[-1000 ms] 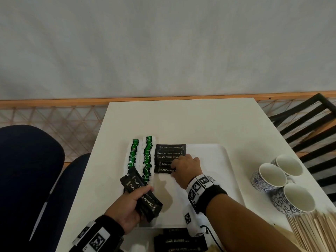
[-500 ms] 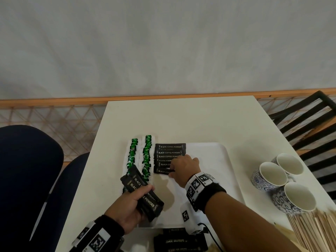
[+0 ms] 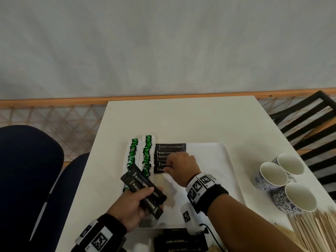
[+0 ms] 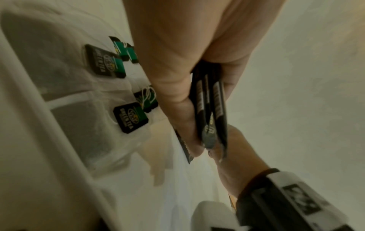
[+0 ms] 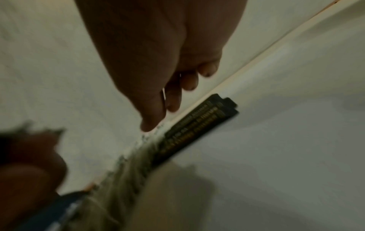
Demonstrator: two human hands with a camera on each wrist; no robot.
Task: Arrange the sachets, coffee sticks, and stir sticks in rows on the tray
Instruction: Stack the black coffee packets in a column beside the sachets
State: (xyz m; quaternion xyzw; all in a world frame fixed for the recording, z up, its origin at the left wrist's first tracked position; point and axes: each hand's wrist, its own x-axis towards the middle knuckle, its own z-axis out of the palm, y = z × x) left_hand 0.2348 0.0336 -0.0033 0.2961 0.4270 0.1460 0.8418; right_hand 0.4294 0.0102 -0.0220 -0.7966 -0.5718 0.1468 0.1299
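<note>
A white tray (image 3: 230,160) lies on the white table. Two rows of green tea sachets (image 3: 133,153) fill its left side, and a row of black coffee sticks (image 3: 170,146) runs beside them. My right hand (image 3: 168,165) hovers over the near end of that row, fingertips down on the nearest sticks. In the right wrist view the right hand (image 5: 168,100) shows loosely bent fingers with nothing between them, and the stick row (image 5: 201,123) lies just beyond. My left hand (image 3: 145,197) grips a bundle of coffee sticks (image 3: 141,184) at the tray's near left, also clear in the left wrist view as the bundle (image 4: 209,109).
Three patterned cups (image 3: 272,176) stand right of the tray, with a pile of wooden stir sticks (image 3: 312,231) in front of them. More coffee sticks (image 3: 179,240) lie at the near table edge. A black chair (image 3: 309,120) is at right, a navy chair (image 3: 27,170) at left.
My right hand has shifted slightly nearer along the coffee stick row, onto its nearest sticks. The left hand still holds its bundle in the same place.
</note>
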